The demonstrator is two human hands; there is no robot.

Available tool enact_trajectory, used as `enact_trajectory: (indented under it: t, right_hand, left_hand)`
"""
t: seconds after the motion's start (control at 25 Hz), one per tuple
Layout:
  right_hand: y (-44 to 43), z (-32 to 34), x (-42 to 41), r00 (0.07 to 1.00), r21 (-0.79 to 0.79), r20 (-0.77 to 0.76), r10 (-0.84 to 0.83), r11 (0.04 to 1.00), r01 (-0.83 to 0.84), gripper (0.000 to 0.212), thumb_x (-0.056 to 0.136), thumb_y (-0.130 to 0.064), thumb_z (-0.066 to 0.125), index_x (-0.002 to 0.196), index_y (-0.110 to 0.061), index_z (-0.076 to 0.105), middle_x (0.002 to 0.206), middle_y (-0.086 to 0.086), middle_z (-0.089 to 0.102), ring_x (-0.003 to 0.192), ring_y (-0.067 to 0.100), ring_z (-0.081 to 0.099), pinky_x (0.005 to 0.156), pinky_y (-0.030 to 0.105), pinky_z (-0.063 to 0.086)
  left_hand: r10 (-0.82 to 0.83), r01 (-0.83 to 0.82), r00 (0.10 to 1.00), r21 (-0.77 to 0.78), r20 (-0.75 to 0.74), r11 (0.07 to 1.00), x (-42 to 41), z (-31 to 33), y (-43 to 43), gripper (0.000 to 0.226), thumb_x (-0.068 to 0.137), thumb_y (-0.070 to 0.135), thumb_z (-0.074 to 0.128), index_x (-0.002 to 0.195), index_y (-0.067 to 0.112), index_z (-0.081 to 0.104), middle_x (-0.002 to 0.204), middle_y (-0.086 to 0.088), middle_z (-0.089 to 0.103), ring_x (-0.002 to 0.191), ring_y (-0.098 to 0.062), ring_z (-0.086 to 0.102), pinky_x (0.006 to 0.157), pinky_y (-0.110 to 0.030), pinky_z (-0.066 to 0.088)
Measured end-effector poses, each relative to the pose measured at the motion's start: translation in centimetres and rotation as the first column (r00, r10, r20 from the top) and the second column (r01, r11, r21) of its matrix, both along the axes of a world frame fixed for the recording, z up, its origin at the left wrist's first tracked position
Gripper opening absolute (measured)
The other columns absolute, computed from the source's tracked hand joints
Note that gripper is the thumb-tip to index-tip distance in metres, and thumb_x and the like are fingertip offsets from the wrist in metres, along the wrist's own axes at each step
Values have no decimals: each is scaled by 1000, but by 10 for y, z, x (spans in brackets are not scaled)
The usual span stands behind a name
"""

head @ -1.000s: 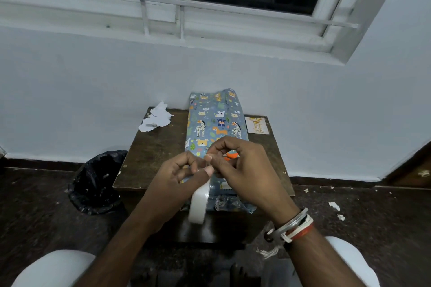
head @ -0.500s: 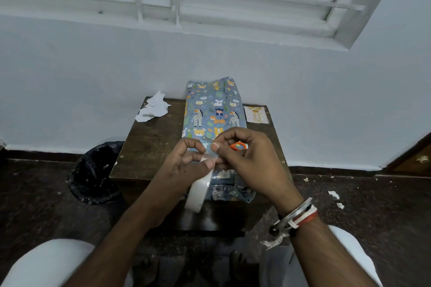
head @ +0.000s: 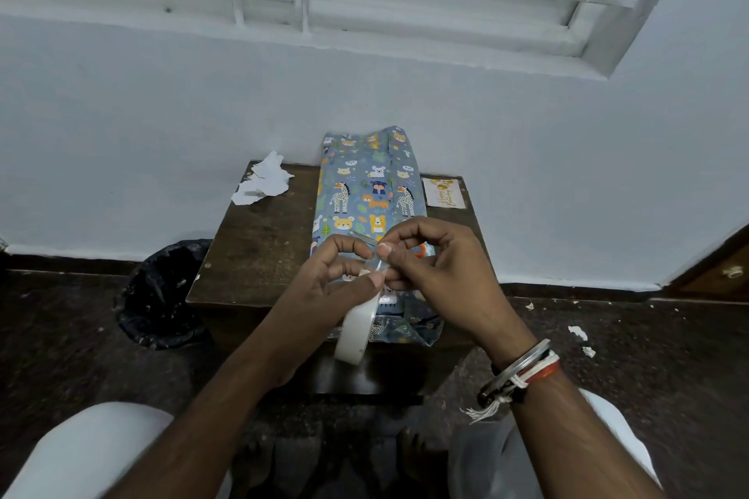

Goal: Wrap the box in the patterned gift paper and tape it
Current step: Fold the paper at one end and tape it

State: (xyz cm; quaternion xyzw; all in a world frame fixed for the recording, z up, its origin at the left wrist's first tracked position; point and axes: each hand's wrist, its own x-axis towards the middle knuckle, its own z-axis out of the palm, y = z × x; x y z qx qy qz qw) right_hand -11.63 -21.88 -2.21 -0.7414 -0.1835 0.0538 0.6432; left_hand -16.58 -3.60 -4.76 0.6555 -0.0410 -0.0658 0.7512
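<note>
Box in blue animal-print gift paper (head: 367,190): lies lengthwise down the middle of the dark wooden counter (head: 259,247). Its far end is against the wall and its near end is under the hands. The paper at both ends stands loose and unfolded.
Handling: probably light, and stiff beneath the wrap. The thin glossy paper looks likely to slip, crease and tear. A flat press on the top face beside the lengthwise fold seems the safest hold, not a grip on the loose ends.
Black lined bin (head: 162,296): on the floor left of the counter, out of the way.
Torn white paper scraps (head: 263,182): back left corner of the counter, apart from the box.
Left hand (head: 324,288): fingers curled round the white tape roll (head: 356,332), thumb pressed on its rim. The roll stands on edge above the box's near end.
Right hand (head: 441,271): thumb and forefinger pinch the free end of a short clear tape strip (head: 375,263) drawn off the roll, and the other fingers are curled.
Orange-and-white object (head: 421,251): peeks out behind the right hand. I cannot tell what it is or whether it is held.
Small white card with gold print (head: 444,194): back right corner of the counter, just beside the box.
White floor scraps (head: 577,332): right of the counter, well apart.
In the way: both hands and the roll cover the near part of the box. The strip could cling to the fingers or to itself before it reaches the paper.
</note>
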Motion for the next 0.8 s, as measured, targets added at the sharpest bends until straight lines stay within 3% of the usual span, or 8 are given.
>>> enact_trajectory:
  t: [0.08, 0.2, 0.32, 0.48, 0.6, 0.8]
  right_hand:
    - [-1, -1, 1, 1000, -3, 11, -8, 1000, 8, 3, 93, -10, 74, 93, -7, 73, 78, -4, 66, 70, 28, 76, 70, 40, 65]
    - [-2, -3, 4, 1000, 13, 4, -28, 1000, 28, 3, 92, -10, 75, 93, -7, 74, 78, -5, 65, 69, 27, 76, 71, 42, 65]
    - [-5, -3, 5, 1000, 37, -3, -30, 999, 30, 3, 92, -11, 75, 93, -8, 75, 80, -4, 67, 73, 29, 77, 69, 38, 64]
    - [-6, -2, 4, 1000, 58, -6, -16, 998, 17, 4, 92, -10, 75, 94, -6, 75, 79, -1, 68, 71, 27, 77, 65, 30, 62]
    - [-6, -4, 4, 1000, 38, 17, -21, 999, 21, 3, 92, -12, 75, 93, -9, 76, 78, -3, 69, 72, 26, 77, 66, 32, 62]
    - [-5, -7, 5, 999, 17, 41, -31, 999, 31, 2, 92, -12, 75, 93, -11, 76, 79, -3, 69, 70, 24, 77, 68, 36, 63]
  left_hand:
    - [0, 0, 1000, 16, 8, 1000, 1, 0, -2, 22, 84, 29, 71, 102, 24, 60, 106, -23, 69, 79, -16, 66, 70, -31, 49]
    - [10, -10, 1000, 11, 21, 1000, 1, 2, -4, 31, 79, 36, 77, 97, 19, 58, 96, -14, 71, 79, -15, 66, 71, -32, 49]
    - [27, -27, 999, -6, 19, 1000, 2, 3, -5, 39, 74, 39, 78, 98, 18, 55, 107, -23, 69, 83, -19, 68, 76, -40, 48]
    - [29, -28, 998, -12, 56, 1000, 3, 3, -7, 37, 80, 22, 73, 111, 17, 53, 101, -9, 74, 82, -15, 70, 71, -27, 52]
    - [42, -41, 997, -20, 65, 999, 3, 4, -8, 41, 78, 26, 75, 111, 18, 52, 90, -7, 73, 71, -12, 65, 62, -26, 47]
    - [68, -68, 995, -10, 70, 998, 3, 2, -8, 42, 74, 32, 79, 105, 18, 54, 94, -3, 70, 74, -10, 66, 63, -24, 49]
